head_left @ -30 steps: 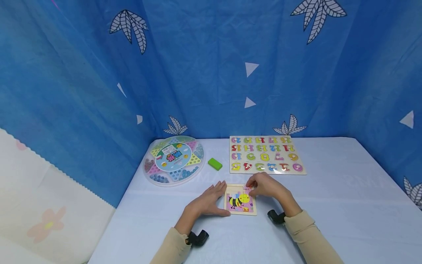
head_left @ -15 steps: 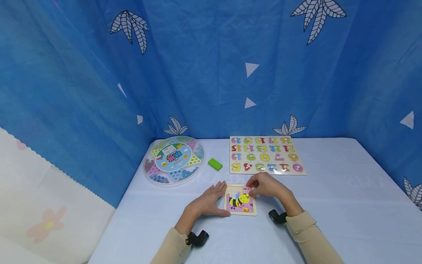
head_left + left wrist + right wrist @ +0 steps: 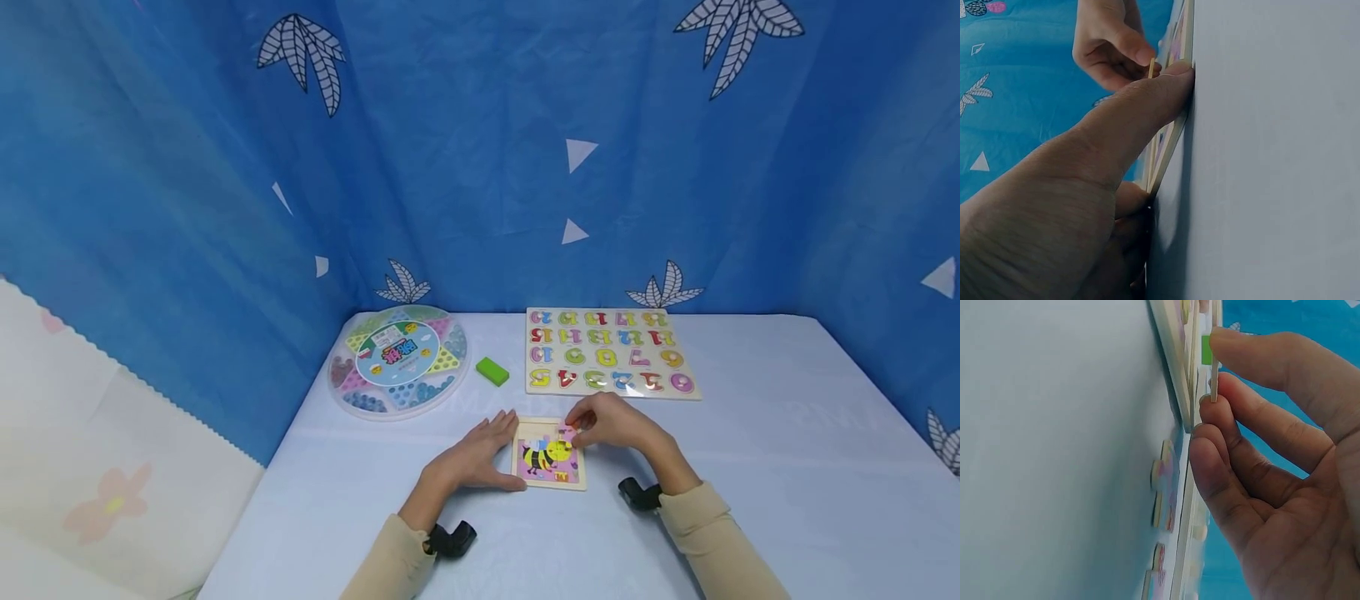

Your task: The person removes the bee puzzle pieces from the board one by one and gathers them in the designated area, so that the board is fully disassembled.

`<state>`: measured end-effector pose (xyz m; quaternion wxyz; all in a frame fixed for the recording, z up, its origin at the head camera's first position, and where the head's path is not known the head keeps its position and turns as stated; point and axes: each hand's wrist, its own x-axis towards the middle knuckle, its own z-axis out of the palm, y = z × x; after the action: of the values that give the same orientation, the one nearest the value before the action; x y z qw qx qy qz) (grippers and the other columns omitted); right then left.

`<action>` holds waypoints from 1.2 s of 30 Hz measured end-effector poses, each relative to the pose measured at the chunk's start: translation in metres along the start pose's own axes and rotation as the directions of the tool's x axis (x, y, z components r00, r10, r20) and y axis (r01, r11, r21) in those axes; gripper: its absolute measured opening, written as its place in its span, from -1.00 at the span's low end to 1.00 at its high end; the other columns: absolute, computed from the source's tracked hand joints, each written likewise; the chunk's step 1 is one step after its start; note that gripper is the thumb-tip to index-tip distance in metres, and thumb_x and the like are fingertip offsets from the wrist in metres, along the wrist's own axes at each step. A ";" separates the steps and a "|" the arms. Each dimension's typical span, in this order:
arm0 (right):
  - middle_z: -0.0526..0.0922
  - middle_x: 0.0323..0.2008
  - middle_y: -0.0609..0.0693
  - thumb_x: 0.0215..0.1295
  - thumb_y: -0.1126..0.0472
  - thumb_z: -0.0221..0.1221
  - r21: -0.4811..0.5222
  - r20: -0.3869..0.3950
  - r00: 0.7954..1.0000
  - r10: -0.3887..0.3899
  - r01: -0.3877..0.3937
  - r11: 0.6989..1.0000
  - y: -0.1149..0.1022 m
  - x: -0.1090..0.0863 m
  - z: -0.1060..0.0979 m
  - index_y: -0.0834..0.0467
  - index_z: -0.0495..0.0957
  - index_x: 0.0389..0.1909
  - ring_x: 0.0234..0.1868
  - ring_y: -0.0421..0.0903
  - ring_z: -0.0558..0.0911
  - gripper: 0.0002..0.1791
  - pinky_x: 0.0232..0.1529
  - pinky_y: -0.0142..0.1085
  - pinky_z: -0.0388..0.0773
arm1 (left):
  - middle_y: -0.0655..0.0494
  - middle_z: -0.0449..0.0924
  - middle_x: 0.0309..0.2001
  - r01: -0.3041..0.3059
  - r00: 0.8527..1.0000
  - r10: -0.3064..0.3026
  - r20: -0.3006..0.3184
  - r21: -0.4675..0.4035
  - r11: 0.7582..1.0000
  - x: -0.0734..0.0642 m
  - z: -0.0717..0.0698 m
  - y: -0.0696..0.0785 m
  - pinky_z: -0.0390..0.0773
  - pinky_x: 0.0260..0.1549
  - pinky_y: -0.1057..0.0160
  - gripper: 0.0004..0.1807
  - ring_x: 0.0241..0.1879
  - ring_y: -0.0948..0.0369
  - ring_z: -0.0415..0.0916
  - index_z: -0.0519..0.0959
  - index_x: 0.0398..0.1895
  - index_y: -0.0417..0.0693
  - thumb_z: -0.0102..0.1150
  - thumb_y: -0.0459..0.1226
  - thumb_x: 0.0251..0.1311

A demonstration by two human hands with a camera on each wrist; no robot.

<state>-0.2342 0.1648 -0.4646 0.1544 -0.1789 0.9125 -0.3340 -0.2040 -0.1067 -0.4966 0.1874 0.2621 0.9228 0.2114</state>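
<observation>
A small wooden jigsaw puzzle with a bee picture lies on the table; a pale strip of its tray floor shows along the far side. My left hand holds the tray's left side, thumb at the near corner and fingers at the far corner. Above the tray's far right corner, my right hand pinches a pink puzzle piece between thumb and fingers. The right wrist view shows that piece edge-on, tilted up off the tray. Several loose puzzle pieces lie beside the tray there.
Behind the tray stands a number puzzle board. A green block lies to its left, and a round marble game board sits at the back left. A blue curtain hangs behind the white table.
The head view has shifted slightly. My right hand, still pinching the piece, has moved a little to the right relative to the tray. My left hand keeps its place on the tray.
</observation>
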 end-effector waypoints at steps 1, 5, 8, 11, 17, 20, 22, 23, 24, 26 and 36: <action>0.68 -0.36 -0.12 -0.04 0.19 0.48 -0.003 0.000 1.000 -0.007 0.007 1.000 0.001 -0.001 -0.001 0.10 0.72 -0.24 -0.35 -0.17 0.52 -0.72 -0.31 -0.42 0.56 | 0.22 -0.18 0.59 -0.001 1.000 0.001 -0.001 0.002 1.000 0.000 0.000 0.000 -0.12 0.56 0.10 0.15 0.58 0.21 -0.25 -0.04 0.56 0.03 0.29 0.28 0.00; 0.67 -0.36 -0.12 -0.03 0.21 0.47 -0.008 -0.006 1.000 -0.007 0.007 1.000 0.005 -0.005 -0.006 0.11 0.71 -0.25 -0.36 -0.17 0.53 -0.73 -0.32 -0.42 0.57 | 0.21 -0.18 0.59 -0.003 1.000 0.003 -0.003 0.003 1.000 0.000 -0.002 0.001 -0.12 0.56 0.10 0.15 0.58 0.21 -0.26 -0.04 0.56 0.01 0.30 0.26 0.01; 0.66 -0.36 -0.11 -0.03 0.22 0.46 -0.008 -0.007 1.000 -0.001 0.001 1.000 0.009 -0.009 -0.010 0.11 0.71 -0.25 -0.35 -0.16 0.52 -0.73 -0.33 -0.42 0.56 | 0.21 -0.17 0.59 -0.004 1.000 0.004 -0.005 -0.002 1.000 -0.001 -0.003 0.002 -0.13 0.56 0.10 0.15 0.58 0.22 -0.26 -0.03 0.56 0.00 0.31 0.24 0.00; 0.66 -0.35 -0.12 -0.02 0.22 0.46 -0.017 -0.014 1.000 0.000 0.000 1.000 0.014 -0.012 -0.014 0.11 0.71 -0.24 -0.34 -0.16 0.52 -0.73 -0.32 -0.42 0.56 | 0.21 -0.16 0.59 -0.002 1.000 0.002 -0.008 -0.005 1.000 -0.001 -0.003 0.003 -0.13 0.56 0.11 0.14 0.58 0.22 -0.26 -0.02 0.55 -0.01 0.32 0.24 0.00; 0.68 -0.34 -0.12 -0.04 0.25 0.46 -0.031 -0.028 1.000 0.005 -0.005 1.000 0.024 -0.021 -0.020 0.12 0.71 -0.24 -0.33 -0.16 0.52 -0.72 -0.31 -0.42 0.57 | 0.20 -0.15 0.59 0.010 1.000 -0.010 -0.006 -0.003 1.000 -0.002 -0.003 0.005 -0.13 0.56 0.10 0.14 0.58 0.21 -0.25 -0.02 0.55 -0.01 0.32 0.23 0.00; 0.68 -0.32 -0.11 -0.04 0.26 0.46 -0.028 -0.037 0.999 0.013 -0.014 1.000 0.029 -0.026 -0.023 0.13 0.71 -0.24 -0.33 -0.16 0.52 -0.72 -0.30 -0.43 0.58 | 0.20 -0.15 0.59 0.007 1.000 -0.007 -0.007 0.000 1.000 -0.002 -0.004 0.005 -0.12 0.56 0.10 0.14 0.58 0.20 -0.25 -0.01 0.55 -0.01 0.32 0.23 0.01; 0.68 -0.31 -0.10 -0.04 0.28 0.45 -0.019 -0.045 0.999 0.020 -0.021 1.000 0.032 -0.029 -0.026 0.13 0.71 -0.23 -0.32 -0.15 0.53 -0.72 -0.29 -0.43 0.59 | 0.20 -0.15 0.59 0.006 1.000 -0.006 -0.007 0.000 1.000 -0.002 -0.004 0.005 -0.12 0.56 0.09 0.14 0.58 0.20 -0.25 -0.01 0.55 -0.01 0.32 0.23 0.01; 0.69 -0.31 -0.10 -0.04 0.28 0.45 -0.016 -0.048 0.999 0.024 -0.025 1.000 0.034 -0.030 -0.027 0.13 0.71 -0.23 -0.32 -0.15 0.53 -0.72 -0.29 -0.43 0.59 | 0.20 -0.15 0.59 0.007 1.000 -0.007 -0.007 0.000 1.000 -0.002 -0.004 0.005 -0.12 0.56 0.09 0.14 0.58 0.20 -0.25 -0.01 0.55 -0.01 0.32 0.23 0.01; 0.69 -0.31 -0.09 -0.04 0.28 0.45 -0.010 -0.051 0.998 0.029 -0.029 1.000 0.036 -0.031 -0.028 0.14 0.71 -0.23 -0.32 -0.15 0.54 -0.72 -0.28 -0.43 0.59 | 0.20 -0.15 0.59 0.008 1.000 -0.008 -0.006 -0.002 1.000 -0.002 -0.004 0.005 -0.12 0.56 0.09 0.14 0.58 0.20 -0.25 -0.01 0.55 -0.01 0.32 0.23 0.01; 0.69 -0.31 -0.08 -0.05 0.29 0.45 -0.004 -0.057 0.997 0.042 -0.043 0.999 0.039 -0.034 -0.031 0.14 0.71 -0.23 -0.32 -0.15 0.54 -0.72 -0.28 -0.43 0.60 | 0.21 -0.15 0.59 0.011 1.000 -0.011 -0.004 -0.003 1.000 -0.002 -0.004 0.006 -0.12 0.56 0.09 0.14 0.58 0.21 -0.25 -0.01 0.55 0.00 0.32 0.23 0.01; 0.67 -0.31 -0.08 -0.03 0.25 0.45 -0.001 -0.074 0.994 0.082 -0.082 0.997 0.056 -0.046 -0.039 0.15 0.70 -0.20 -0.29 -0.12 0.51 -0.69 -0.30 -0.44 0.56 | 0.21 -0.15 0.59 0.018 1.000 -0.018 0.005 -0.009 1.000 0.000 -0.001 0.004 -0.12 0.56 0.08 0.15 0.58 0.21 -0.25 -0.02 0.56 0.01 0.32 0.24 0.00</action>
<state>-0.2216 0.2462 -0.4663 0.1336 -0.1290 0.9248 -0.3320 -0.2028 -0.1044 -0.4938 0.1927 0.2533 0.9237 0.2134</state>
